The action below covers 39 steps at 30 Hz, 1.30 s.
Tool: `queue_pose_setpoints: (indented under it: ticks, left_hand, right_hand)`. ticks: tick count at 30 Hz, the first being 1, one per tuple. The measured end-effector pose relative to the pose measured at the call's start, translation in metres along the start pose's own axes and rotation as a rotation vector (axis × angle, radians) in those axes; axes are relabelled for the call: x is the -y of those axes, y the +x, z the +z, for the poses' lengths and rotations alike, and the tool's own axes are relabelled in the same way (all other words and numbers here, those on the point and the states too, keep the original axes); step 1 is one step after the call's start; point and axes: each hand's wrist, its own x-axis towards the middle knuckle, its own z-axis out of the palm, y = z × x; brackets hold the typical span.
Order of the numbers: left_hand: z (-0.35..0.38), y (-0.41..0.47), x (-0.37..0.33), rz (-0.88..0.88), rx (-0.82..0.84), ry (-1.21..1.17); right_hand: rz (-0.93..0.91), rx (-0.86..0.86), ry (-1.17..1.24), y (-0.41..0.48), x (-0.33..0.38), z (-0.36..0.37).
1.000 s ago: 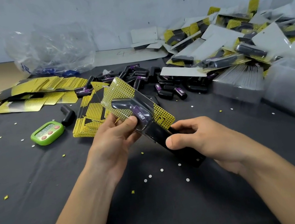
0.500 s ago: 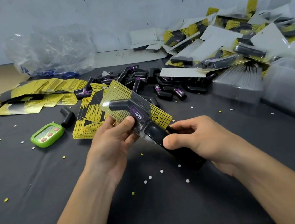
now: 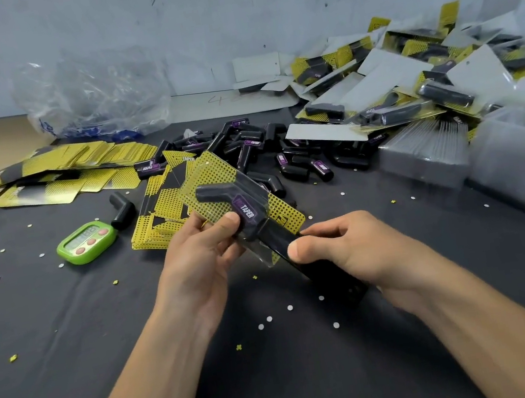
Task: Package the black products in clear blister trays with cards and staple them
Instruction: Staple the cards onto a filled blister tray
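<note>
My left hand (image 3: 199, 256) holds a blister pack (image 3: 217, 185): a clear tray over a yellow dotted card with a bent black product (image 3: 232, 200) inside, purple label facing up. My thumb presses on the tray near the label. My right hand (image 3: 349, 247) grips a black stapler (image 3: 317, 266), whose front end sits over the pack's lower edge. Loose black products (image 3: 268, 156) lie heaped behind the pack. Yellow cards (image 3: 161, 222) are stacked under and left of it.
A green timer (image 3: 86, 242) sits at left beside one stray black product (image 3: 122, 208). More yellow cards (image 3: 68, 168) fan out at back left by a crumpled plastic bag (image 3: 91, 95). Finished packs (image 3: 408, 84) pile up at back right, with stacked clear trays (image 3: 426, 150) in front.
Both hands with the pack and stapler have shifted slightly left and toward me; the pack has tilted so its label faces up more. The grips are unchanged.
</note>
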Motion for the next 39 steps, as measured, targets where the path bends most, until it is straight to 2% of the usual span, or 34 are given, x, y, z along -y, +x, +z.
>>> queue_pose_setpoints:
  ticks: [3, 6, 9, 14, 18, 21, 24, 26, 29, 32, 36, 39]
  left_hand:
    - [-0.002, 0.003, -0.001, 0.046, -0.117, -0.003]
    - [-0.008, 0.007, -0.008, 0.011, -0.184, -0.062]
    - [-0.006, 0.002, -0.009, -0.065, -0.177, -0.079]
    - [0.000, -0.004, -0.008, -0.019, -0.141, -0.043]
    - [-0.003, -0.006, -0.012, 0.106, -0.119, -0.152]
    - [-0.004, -0.006, -0.011, 0.183, -0.046, -0.108]
    - [-0.001, -0.006, -0.005, 0.074, 0.041, 0.054]
    - [0.001, -0.008, -0.004, 0.064, 0.047, 0.151]
    - [0.001, -0.005, -0.008, 0.187, -0.020, 0.161]
    - [0.000, -0.003, -0.013, 0.325, -0.112, 0.103]
    - [0.000, -0.004, -0.015, 0.406, -0.032, 0.103]
    - [0.003, -0.003, -0.017, 0.373, 0.015, 0.083]
  right_hand:
    - [0.078, 0.114, -0.129, -0.001, 0.002, -0.014]
    - [0.139, 0.093, -0.211, -0.002, 0.003, -0.021]
    - [0.152, 0.024, -0.271, -0.001, 0.006, -0.022]
    - [-0.105, -0.144, -0.137, 0.011, 0.015, -0.016]
    - [-0.252, -0.153, -0.232, 0.024, 0.027, 0.000]
    - [-0.333, -0.124, -0.409, 0.031, 0.033, 0.013]
    - [-0.351, -0.075, -0.500, 0.033, 0.036, 0.017]
    - [-0.328, -0.073, -0.501, 0.034, 0.037, 0.013]
    - [-0.311, -0.093, -0.516, 0.032, 0.036, 0.009]
    - [-0.374, -0.076, -0.537, 0.024, 0.039, 0.009]
    - [-0.447, -0.051, -0.706, 0.014, 0.037, 0.006]
    - [-0.511, -0.075, -0.791, 0.009, 0.035, 0.009]
